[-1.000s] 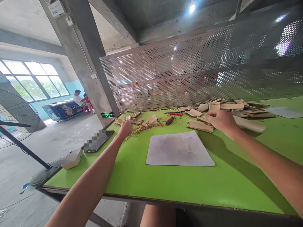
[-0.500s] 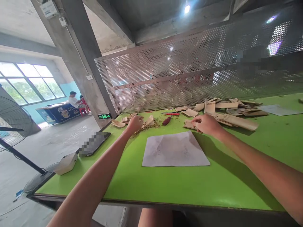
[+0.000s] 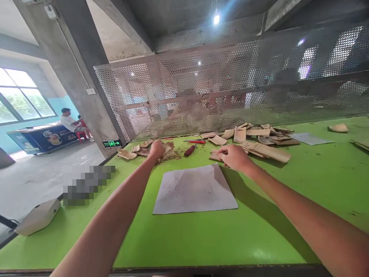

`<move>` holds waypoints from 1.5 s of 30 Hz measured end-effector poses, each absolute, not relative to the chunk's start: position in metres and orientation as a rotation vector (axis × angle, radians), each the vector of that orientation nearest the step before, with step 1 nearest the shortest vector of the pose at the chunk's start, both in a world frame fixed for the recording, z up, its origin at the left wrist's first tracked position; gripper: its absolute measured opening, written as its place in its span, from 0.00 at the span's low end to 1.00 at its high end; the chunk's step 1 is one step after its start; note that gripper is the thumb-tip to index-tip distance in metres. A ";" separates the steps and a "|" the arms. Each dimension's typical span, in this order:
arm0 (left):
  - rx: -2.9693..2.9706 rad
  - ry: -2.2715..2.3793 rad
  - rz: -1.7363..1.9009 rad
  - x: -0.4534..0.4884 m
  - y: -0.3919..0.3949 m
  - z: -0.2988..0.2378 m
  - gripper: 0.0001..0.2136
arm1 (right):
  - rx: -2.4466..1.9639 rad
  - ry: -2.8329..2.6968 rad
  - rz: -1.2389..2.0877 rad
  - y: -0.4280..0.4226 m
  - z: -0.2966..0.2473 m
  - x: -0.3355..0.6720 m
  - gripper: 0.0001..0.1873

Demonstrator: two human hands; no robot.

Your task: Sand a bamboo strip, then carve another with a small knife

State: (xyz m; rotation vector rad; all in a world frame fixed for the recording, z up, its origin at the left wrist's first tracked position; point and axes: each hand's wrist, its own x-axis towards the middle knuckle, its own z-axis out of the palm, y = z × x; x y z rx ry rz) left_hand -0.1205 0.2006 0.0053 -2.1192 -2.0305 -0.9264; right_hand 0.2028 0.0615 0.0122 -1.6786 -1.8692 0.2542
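Observation:
My left hand (image 3: pixel 157 149) reaches to the far left of the green table (image 3: pixel 201 238) and rests closed on a tan piece in the small pile of scraps (image 3: pixel 138 150) with loose shavings (image 3: pixel 170 157). My right hand (image 3: pixel 233 157) is curled on a flat tan piece (image 3: pixel 215 154) at the near edge of the bigger heap of tan pieces (image 3: pixel 259 140). A grey sheet (image 3: pixel 194 190) lies flat between my arms.
A red-handled tool (image 3: pixel 196 141) and a dark red one (image 3: pixel 189 151) lie between the two piles. A perforated metal screen (image 3: pixel 230 88) closes the table's far side. A white box (image 3: pixel 37 216) sits at the left edge. People sit far left by a blue counter (image 3: pixel 40 138).
My right hand drew back from the heap toward me, dragging a tan piece. My left hand slid right onto the scrap pile. The view shifted right.

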 end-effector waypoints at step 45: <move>-2.058 -0.578 -0.889 -0.102 0.059 0.025 0.07 | -1.269 -1.907 0.442 0.038 0.019 0.170 0.12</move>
